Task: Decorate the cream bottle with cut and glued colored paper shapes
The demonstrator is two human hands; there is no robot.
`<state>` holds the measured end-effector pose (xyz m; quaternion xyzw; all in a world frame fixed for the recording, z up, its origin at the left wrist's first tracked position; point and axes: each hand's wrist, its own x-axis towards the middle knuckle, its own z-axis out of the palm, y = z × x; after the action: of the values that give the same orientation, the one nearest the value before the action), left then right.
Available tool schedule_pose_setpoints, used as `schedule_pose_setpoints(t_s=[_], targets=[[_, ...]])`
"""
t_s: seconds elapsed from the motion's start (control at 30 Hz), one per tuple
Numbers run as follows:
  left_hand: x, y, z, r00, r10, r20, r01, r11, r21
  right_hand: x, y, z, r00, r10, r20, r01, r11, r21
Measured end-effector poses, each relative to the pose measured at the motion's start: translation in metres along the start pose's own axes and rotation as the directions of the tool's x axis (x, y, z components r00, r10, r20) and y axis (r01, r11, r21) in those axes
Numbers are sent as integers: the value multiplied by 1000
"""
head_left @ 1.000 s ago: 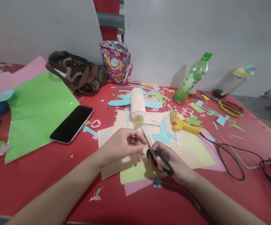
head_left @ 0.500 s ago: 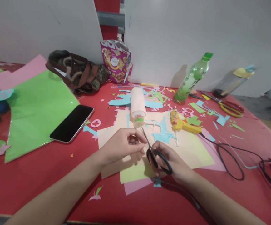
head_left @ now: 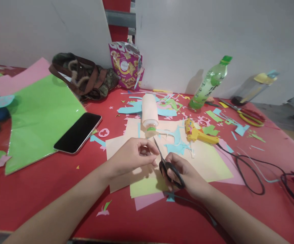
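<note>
Black-handled scissors (head_left: 172, 172) are in my right hand (head_left: 187, 174), with the fingers through the loops and the blades pointing up and away, looking nearly closed. My left hand (head_left: 134, 156) is beside the blades, thumb and fingers curled toward each other in a pinch. Whatever is between those fingertips, if anything, is too small to make out. Both hands are above a stack of cream, yellow and pink paper sheets (head_left: 147, 188). Just beyond them lies a bottle wrapped in cream paper (head_left: 150, 108), its green cap toward me.
A yellow hot glue gun (head_left: 200, 136) with a black cord lies to the right. On the left are a phone (head_left: 78, 133) and a green sheet (head_left: 40, 118). Behind stand a snack bag (head_left: 126, 66), a fabric bag (head_left: 86, 78) and a green drink bottle (head_left: 210, 83). Paper scraps surround these.
The scissor handles have drawn slightly closer together in my right hand. My left hand and the things on the table look almost the same.
</note>
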<state>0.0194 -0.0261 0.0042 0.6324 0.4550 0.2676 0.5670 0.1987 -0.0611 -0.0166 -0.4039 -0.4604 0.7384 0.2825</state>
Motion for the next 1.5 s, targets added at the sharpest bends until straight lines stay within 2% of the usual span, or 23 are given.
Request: schedule_pose_setpoints(t_s=[0.8, 1.5], targets=[[-1, 2, -3, 999, -17, 48, 19, 999, -45, 0, 2, 2, 999, -3, -43, 2, 1000, -20], [0, 0, -5, 998, 21, 67, -23, 999, 34, 1, 3, 3, 998, -11, -59, 12, 1000, 19]])
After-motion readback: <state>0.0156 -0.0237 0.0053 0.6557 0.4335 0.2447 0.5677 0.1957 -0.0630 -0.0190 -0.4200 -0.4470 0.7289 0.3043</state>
